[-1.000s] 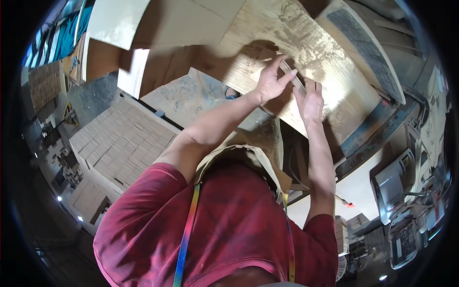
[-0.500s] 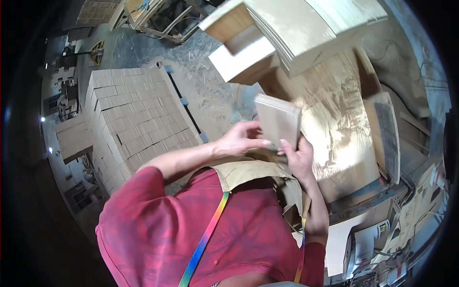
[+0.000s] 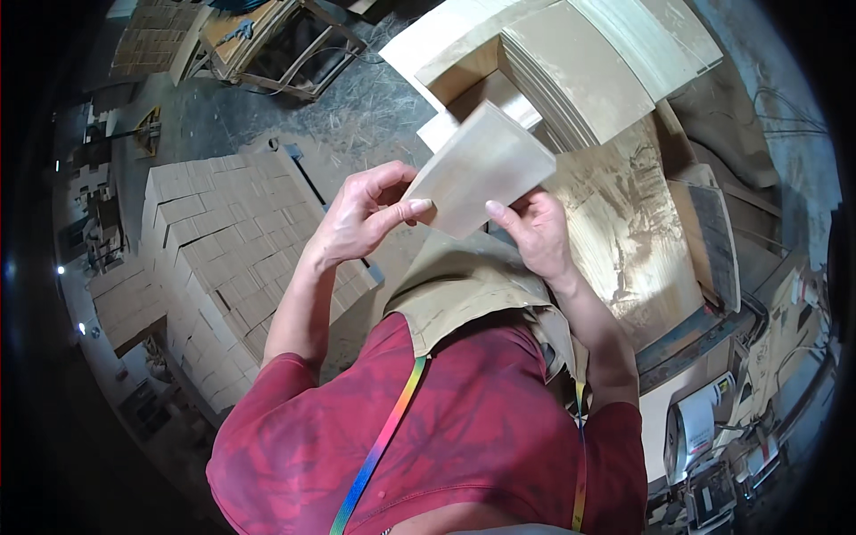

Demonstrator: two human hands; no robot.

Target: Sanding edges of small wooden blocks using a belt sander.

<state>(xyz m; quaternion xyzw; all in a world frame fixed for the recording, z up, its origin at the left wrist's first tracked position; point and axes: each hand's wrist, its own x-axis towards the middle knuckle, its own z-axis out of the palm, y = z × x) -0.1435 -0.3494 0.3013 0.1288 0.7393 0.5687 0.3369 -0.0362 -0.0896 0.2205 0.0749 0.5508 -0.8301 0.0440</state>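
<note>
Both my hands hold a pale rectangular wooden board [image 3: 484,169] in front of my apron, its broad face tilted up toward me. My left hand [image 3: 361,214] grips its left edge, the thumb lying on the near left corner and the fingers curled behind. On the other side, my right hand [image 3: 539,232] has its thumb on the face near the lower edge, with its fingers hidden underneath. The beige apron [image 3: 464,276] hangs just below the board. Whether more than one piece is in my hands cannot be made out.
At left stands a large neat stack of wooden blocks [image 3: 241,250]. A worn wooden worktop [image 3: 615,223] lies at right, with stacked panels [image 3: 580,67] beyond it. Farther off is a wooden-framed cart [image 3: 276,53] on the scrap-strewn floor. Assorted equipment [image 3: 709,486] fills the lower right.
The wood has turned from upright, showing layered edges, to a slant with its broad face up. My left hand has moved left and up and now grips its left edge.
</note>
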